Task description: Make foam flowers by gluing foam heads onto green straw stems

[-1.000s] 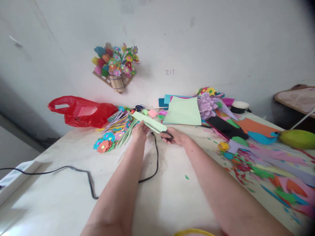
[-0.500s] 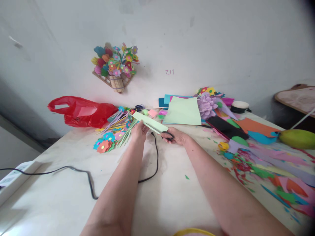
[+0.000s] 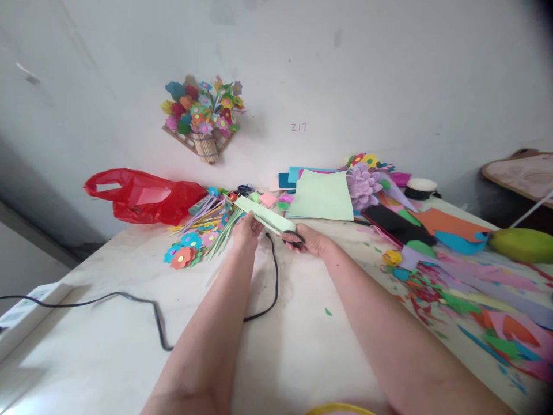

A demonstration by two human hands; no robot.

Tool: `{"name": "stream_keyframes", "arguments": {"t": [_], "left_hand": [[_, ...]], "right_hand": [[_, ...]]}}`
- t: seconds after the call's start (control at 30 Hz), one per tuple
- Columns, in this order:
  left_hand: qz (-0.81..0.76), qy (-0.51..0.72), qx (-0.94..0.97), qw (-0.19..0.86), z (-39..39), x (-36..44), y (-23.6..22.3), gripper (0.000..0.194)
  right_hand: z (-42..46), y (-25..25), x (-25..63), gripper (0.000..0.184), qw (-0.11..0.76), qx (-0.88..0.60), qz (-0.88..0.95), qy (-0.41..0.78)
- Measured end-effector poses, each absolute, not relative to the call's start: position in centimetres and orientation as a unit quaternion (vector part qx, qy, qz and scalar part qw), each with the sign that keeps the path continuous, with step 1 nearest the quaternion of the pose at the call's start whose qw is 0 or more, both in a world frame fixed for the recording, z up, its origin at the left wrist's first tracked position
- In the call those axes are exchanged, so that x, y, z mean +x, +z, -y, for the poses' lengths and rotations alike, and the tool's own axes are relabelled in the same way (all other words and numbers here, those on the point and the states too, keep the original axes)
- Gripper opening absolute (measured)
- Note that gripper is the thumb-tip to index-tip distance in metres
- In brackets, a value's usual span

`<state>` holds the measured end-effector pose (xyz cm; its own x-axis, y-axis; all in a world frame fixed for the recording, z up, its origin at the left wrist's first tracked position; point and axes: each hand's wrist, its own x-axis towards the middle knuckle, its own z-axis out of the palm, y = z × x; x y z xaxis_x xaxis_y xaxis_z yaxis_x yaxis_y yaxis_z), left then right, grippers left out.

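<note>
Left forearm hides some black cable; scraps, perhaps foam, lie right.

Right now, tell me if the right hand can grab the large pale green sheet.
Probably not freely: the right hand holds scissors, though nothing visible blocks its way to the large pale green sheet.

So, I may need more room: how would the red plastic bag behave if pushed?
The red plastic bag would probably crumple, since its sides are creased. It looks thin and shiny, so it is likely light for its size. Pushed rightward, it might disturb the thin strips lying close to its right end.
</note>
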<state>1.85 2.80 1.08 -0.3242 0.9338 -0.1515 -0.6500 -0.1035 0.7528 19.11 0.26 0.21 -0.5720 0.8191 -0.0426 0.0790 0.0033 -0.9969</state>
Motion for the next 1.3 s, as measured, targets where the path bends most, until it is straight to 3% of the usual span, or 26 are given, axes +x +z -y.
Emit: {"name": "stream_keyframes", "arguments": {"t": [0.47,1.3], "left_hand": [[-0.383,0.729,0.173,0.541,-2.1,1.7,1.8,0.001],[-0.374,0.716,0.208,0.552,-2.9,1.8,0.6,0.009]], "right_hand": [[-0.5,-0.1,19.1,0.022,0.296,-0.359,0.644,0.607],[-0.1,0.5,19.1,0.029,0.305,-0.346,0.638,0.617]]}}
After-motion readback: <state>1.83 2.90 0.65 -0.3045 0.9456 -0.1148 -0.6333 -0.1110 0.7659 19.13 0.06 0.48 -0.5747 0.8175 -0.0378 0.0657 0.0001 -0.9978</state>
